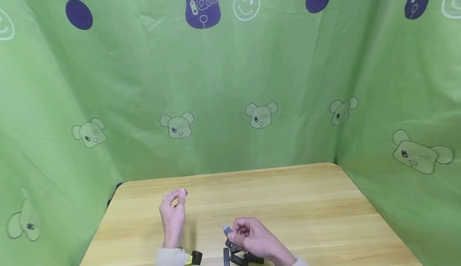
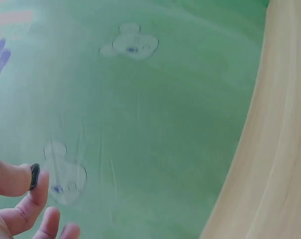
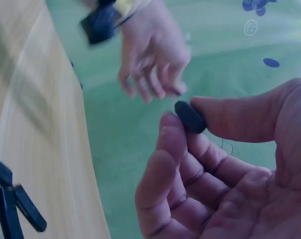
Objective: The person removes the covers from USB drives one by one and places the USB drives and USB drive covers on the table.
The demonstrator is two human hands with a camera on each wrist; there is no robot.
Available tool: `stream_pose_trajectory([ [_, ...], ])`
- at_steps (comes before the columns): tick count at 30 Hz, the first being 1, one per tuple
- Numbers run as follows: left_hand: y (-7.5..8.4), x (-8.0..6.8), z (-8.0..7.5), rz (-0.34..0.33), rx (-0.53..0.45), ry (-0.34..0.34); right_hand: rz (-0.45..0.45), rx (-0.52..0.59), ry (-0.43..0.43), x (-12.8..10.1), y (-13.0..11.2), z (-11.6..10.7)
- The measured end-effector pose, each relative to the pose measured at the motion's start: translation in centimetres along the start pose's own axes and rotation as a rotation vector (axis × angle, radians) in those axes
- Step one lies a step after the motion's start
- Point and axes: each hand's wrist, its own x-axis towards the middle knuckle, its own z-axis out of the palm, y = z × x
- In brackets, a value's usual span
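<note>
Right hand: your right hand hovers low over the near edge of the wooden table, fingers curled, pinching a small USB stick between thumb and forefinger.
USB stick: its dark body sits in the pinch and its pale metal end points up and to the left, away from your palm (in the right wrist view only the dark rounded end shows, caught between thumb tip and fingertip).
Left hand: your left hand is raised above the table to the left of the right one, well apart from it, fingers bent and thumb and forefinger pressed together at the tips.
What the left hand pinches: the left wrist view shows a small dark piece between thumb and forefinger; it is too small and blurred to name.
Loose pieces: several more dark sticks lie in a cluster on the table just beneath and beside your right hand, at the bottom edge of the head view.
Wrists: a pale sleeve cuff covers your left wrist, with a dark strapped device beside it.
Surroundings: green cloth printed with pale bear faces and purple shapes hangs behind and on both sides of the table.
</note>
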Motion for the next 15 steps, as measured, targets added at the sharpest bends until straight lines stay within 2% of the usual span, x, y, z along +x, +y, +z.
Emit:
stream_pose_trajectory([
  [3,0.5,0.1,-0.5,0.011,0.051,-0.041,0.008,-0.008,0.045,-0.1,-0.2,-0.1],
  [5,0.2,0.0,-0.5,0.014,0.068,-0.058,0.017,-0.012,0.062,0.0,-0.3,-0.4],
  [10,-0.6,-0.1,-0.3,0.005,0.052,-0.033,0.035,-0.026,0.102,0.2,-0.6,-1.6],
  [15,-0.9,-0.1,-0.7,-0.027,0.044,-0.044,0.034,-0.045,0.181,0.5,-0.7,-3.2],
])
